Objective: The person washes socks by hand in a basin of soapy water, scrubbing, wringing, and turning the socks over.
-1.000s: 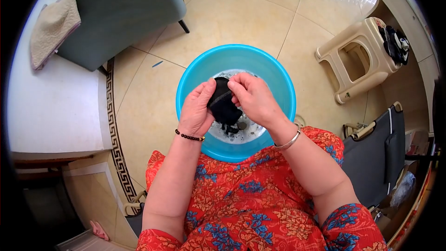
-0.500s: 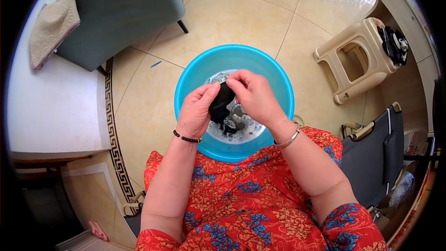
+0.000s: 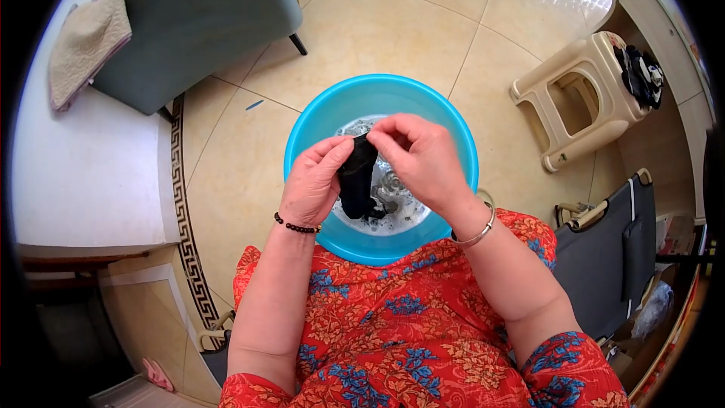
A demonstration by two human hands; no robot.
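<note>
Black cloth [image 3: 356,185], small, wet-looking, is up in both hands over a blue basin [image 3: 381,97]. Left hand [image 3: 311,181] pinches the cloth's upper part between thumb and fingers, on its left edge. Right hand [image 3: 423,159] pinches the top end, thumb against curled fingertips; the fingertips of the two hands are close together, neither hand spread. Cloth hangs down from the grip, lower end over the suds; can't tell if it touches the water. Basin holds soapy water [image 3: 408,217], white foam with bubbles, partly hidden by hands and cloth. Dark beaded bracelet [image 3: 298,227] on left wrist, silver-coloured bangle [image 3: 477,234] on right. Person wears a red garment [image 3: 423,317] with blue and orange floral print; basin is right in front of it. Basin stands on beige tile floor [image 3: 400,23]. Right of view: cream plastic stool [image 3: 563,147] with a dark cloth pile [image 3: 640,75] on its seat, grey folding chair [image 3: 596,264] below it. Left of view: grey-green seat [image 3: 204,30], beige quilted cloth [image 3: 91,49] beside it, dark patterned floor border [image 3: 184,215], pink slipper [image 3: 158,375] near the bottom.
</note>
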